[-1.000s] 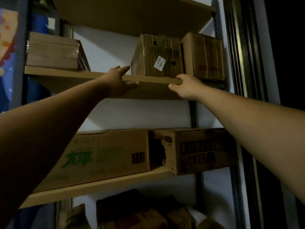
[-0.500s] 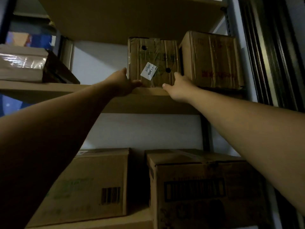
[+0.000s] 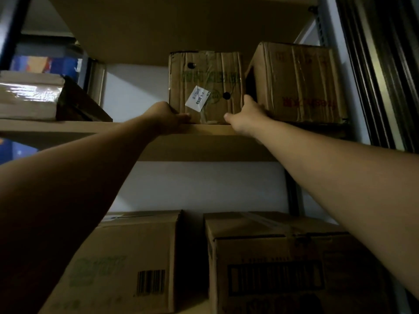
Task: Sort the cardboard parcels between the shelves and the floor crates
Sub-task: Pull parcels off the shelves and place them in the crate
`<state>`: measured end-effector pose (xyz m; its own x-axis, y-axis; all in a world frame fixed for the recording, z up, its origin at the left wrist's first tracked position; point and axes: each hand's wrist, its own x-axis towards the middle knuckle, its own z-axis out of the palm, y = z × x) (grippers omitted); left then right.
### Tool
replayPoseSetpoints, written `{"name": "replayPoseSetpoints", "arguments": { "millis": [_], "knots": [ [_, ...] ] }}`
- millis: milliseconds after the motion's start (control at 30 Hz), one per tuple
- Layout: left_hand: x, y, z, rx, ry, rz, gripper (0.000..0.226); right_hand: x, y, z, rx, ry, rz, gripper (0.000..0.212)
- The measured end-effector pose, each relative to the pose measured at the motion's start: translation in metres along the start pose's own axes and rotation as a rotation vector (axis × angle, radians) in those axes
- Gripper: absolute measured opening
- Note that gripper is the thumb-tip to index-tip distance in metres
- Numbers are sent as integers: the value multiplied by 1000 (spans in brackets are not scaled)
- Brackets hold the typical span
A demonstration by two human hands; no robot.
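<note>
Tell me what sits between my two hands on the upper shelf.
The labelled box, standing on the upper shelf: the left hand holds its lower left corner, the right hand its lower right edge. The head view shows it.

Backdrop and framing, dim light.
White back wall (image 3: 204,186), plain, brightest at centre, shadowed toward the edges. Far left: blue printed panel (image 3: 45,64) with orange and pale patches, showing again lower down at the left edge; dark slanted post (image 3: 13,26) crossing the top corner in front of it. Right: pale grey perforated upright (image 3: 326,26), thin diagonal brace (image 3: 303,30) meeting it near the top; beyond, dark ribbed vertical frame (image 3: 385,75) running full height.
</note>
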<state>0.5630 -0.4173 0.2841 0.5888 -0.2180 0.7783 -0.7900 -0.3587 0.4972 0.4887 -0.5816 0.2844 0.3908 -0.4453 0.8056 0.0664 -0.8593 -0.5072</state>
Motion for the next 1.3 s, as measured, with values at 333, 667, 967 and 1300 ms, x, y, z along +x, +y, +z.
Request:
{"name": "replayPoseSetpoints", "arguments": {
  "millis": [333,667,967,1300],
  "knots": [
    [-17,-28,-56,-233,193,50,48,-37,-50,-1,55,63,-63,75],
    [-46,-38,-120,-300,152,117,47,-76,-103,-4,195,86,-86,72],
    [-81,-32,-151,-441,100,109,60,-112,-130,-20,198,61,-73,79],
    [-131,-3,-156,-486,34,85,61,-138,-115,-55,225,6,-115,88]
  ]
}}
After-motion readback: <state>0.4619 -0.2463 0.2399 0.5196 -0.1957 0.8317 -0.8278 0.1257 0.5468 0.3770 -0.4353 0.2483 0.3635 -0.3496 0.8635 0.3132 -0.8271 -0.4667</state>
